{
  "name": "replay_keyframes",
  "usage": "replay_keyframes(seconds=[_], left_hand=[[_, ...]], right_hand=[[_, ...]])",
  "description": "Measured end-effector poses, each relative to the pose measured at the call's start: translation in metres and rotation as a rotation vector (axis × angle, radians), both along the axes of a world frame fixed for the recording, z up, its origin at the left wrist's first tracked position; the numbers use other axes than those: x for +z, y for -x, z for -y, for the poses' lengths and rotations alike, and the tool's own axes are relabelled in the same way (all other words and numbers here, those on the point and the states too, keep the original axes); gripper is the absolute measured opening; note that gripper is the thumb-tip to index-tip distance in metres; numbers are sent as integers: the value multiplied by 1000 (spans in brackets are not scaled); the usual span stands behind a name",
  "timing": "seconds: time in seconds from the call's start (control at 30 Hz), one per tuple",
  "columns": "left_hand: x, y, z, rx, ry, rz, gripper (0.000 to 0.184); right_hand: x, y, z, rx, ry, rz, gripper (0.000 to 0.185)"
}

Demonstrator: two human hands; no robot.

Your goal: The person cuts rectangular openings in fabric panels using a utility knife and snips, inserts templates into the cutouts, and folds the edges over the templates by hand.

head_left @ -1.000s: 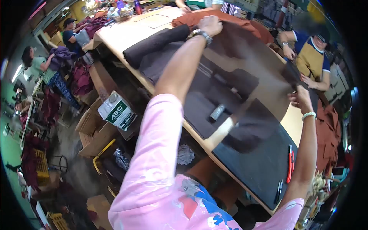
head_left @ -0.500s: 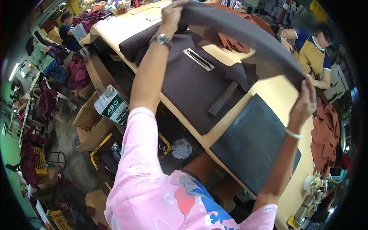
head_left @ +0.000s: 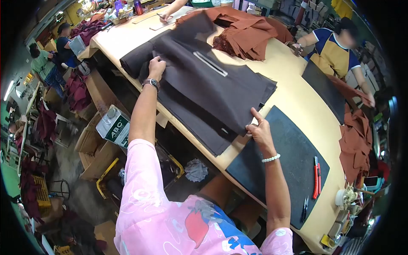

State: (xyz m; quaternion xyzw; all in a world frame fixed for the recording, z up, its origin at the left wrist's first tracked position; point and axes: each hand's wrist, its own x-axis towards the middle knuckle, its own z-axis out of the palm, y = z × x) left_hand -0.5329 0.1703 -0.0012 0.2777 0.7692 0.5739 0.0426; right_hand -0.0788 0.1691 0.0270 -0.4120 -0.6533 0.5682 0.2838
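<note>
A dark brown sheet of fabric [head_left: 212, 91] lies partly draped over a stack of similar sheets on the table. My left hand [head_left: 157, 69] is closed on its left edge, close to a dark roll [head_left: 136, 59]. At the sheet's near right corner, my right hand [head_left: 260, 131] pinches the edge, with the index finger stretched out. Part of a pale slotted strip [head_left: 211, 63] shows on the dark material beyond my hands. Below my right hand is a dark cutting mat [head_left: 293, 153]. Red-handled cutters [head_left: 316, 180] and small dark snips [head_left: 305, 208] rest on the mat.
Rust-brown pieces [head_left: 250, 36] are heaped at the table's far side, with more [head_left: 356, 144] at the right edge. A co-worker [head_left: 335, 51] stands across the table. An ABC can [head_left: 114, 125] stands on a carton to the left.
Both hands have come down and nearer with the raised sheet, which now covers the stack and the dark bar on it. The red-handled cutters and snips have come into view.
</note>
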Motion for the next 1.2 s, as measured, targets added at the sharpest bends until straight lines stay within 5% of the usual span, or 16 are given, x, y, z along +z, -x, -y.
replay_keyframes(seconds=[0.1,0.2,0.47,0.6,0.73,0.87,0.97,1.07,1.2], left_hand=[[-5,2,12,135,13,-107,36],[9,8,38,-27,333,3,58],[1,4,55,101,328,-127,62],[5,-38,50,318,513,-683,57],[20,-122,23,-52,507,-869,52],[-16,-186,-5,-363,476,-771,67],[-33,-199,-6,-482,572,-690,73],[-32,-200,-5,-489,579,-681,78],[-29,-201,-4,-500,600,-693,86]], right_hand=[[-1,3,12,55,23,-47,70],[-1,9,22,57,30,-73,72],[-12,22,45,95,-41,-34,68],[-6,23,50,137,-57,-29,64],[-2,26,54,152,-163,67,58],[-55,29,36,-16,-386,-100,53],[-17,30,28,-186,-237,0,62],[-46,50,2,-292,-741,291,66],[-2,66,9,-267,-400,599,80]])
